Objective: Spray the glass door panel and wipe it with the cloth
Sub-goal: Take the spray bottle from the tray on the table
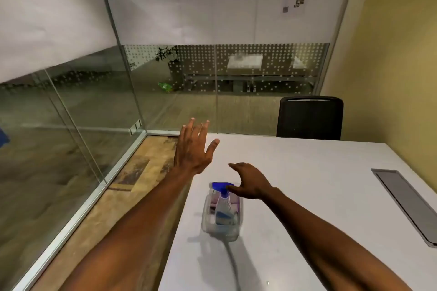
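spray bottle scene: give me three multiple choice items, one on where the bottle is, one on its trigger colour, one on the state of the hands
1. Where does the spray bottle stand?
A. in a clear container on the white table
B. on the floor
C. on the black chair

2. What colour is its trigger head?
A. red
B. blue
C. green

3. How are the hands?
A. both hold cloths
B. left hand grips the bottle
C. both empty, right hand at the trigger head

Answers: A, the bottle sits inside the see-through container on the tabletop; B, the head is bright blue; C, the left hand's fingers are spread in the air, the right hand's are not closed.

Blue-triggered spray bottle (223, 205) upright, possibly beside cloth
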Motion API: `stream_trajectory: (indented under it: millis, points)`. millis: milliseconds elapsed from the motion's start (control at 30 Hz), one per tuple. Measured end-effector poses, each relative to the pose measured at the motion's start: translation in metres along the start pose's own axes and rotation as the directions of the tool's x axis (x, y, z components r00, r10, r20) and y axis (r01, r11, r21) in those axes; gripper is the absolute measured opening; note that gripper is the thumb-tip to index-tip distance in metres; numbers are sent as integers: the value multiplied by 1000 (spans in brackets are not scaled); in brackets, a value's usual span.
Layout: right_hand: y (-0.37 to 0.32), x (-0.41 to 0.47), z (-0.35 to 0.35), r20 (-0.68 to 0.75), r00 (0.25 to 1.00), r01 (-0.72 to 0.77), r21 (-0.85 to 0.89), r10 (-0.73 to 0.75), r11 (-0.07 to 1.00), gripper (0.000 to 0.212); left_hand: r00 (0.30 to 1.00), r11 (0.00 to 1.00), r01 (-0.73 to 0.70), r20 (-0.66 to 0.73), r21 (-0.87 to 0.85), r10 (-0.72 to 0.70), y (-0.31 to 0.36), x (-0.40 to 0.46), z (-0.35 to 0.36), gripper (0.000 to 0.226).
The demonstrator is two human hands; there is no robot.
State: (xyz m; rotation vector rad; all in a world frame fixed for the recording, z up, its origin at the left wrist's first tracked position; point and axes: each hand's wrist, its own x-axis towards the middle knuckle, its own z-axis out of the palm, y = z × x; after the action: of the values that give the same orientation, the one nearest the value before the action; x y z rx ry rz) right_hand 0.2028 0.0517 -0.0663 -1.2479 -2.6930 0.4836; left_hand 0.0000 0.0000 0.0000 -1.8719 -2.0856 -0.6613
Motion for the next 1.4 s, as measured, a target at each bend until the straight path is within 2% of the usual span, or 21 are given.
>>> stream_trajectory:
  millis: [100, 200, 267, 333, 433, 533, 700, 900, 1067, 1200, 1267, 1333, 1400]
  points:
    - [-3, 2, 15, 69, 997, -38, -19, 39, 999, 86, 997, 996, 78, 19, -51, -77, -4, -14, 10, 71]
    - [-7, 3, 31, 90, 992, -91, 5, 90, 996, 80, 986, 987, 144, 96, -77, -137, -6, -30, 23, 74]
    - [-8, 4, 39, 70, 993, -99, 30, 97, 995, 69, 970, 978, 183, 178, -98, -164, -7, -38, 30, 67]
    - [-9, 4, 49, 25, 995, -102, 60, 101, 993, 52, 955, 970, 202, 245, -132, -166, -8, -46, 39, 51]
    - [-11, 4, 59, -53, 990, -121, 104, 127, 987, 36, 934, 948, 220, 329, -230, -137, -13, -57, 49, 34]
    - [-11, 5, 65, -89, 985, -138, 130, 150, 982, 29, 902, 961, 179, 426, -212, -74, -16, -66, 58, 42]
    - [-6, 7, 71, -119, 982, -123, 193, 147, 973, 25, 890, 959, 157, 455, -234, -35, -21, -71, 68, 43]
    - [-5, 8, 66, -221, 969, -41, 285, 107, 958, 22, 889, 964, 130, 458, -231, -10, -16, -62, 62, 35]
    - [-3, 4, 61, -285, 953, 9, 358, 100, 934, 22, 920, 955, 111, 392, -273, 5, -9, -55, 52, 25]
    - [-5, -2, 47, -335, 932, 55, 504, 137, 862, 25, 947, 920, 123, 322, -372, 4, -6, -49, 39, 21]
    - [-7, -7, 37, -333, 927, 67, 597, 171, 799, 40, 963, 902, 109, 270, -418, 9, -7, -46, 32, 19]
    - [-9, -12, 29, -267, 948, 50, 664, 175, 746, 61, 973, 874, 120, 229, -471, -10, -6, -44, 25, 20]
    - [-9, -14, 26, -176, 975, 20, 677, 135, 736, 72, 982, 824, 145, 184, -549, -50, -4, -44, 17, 23]
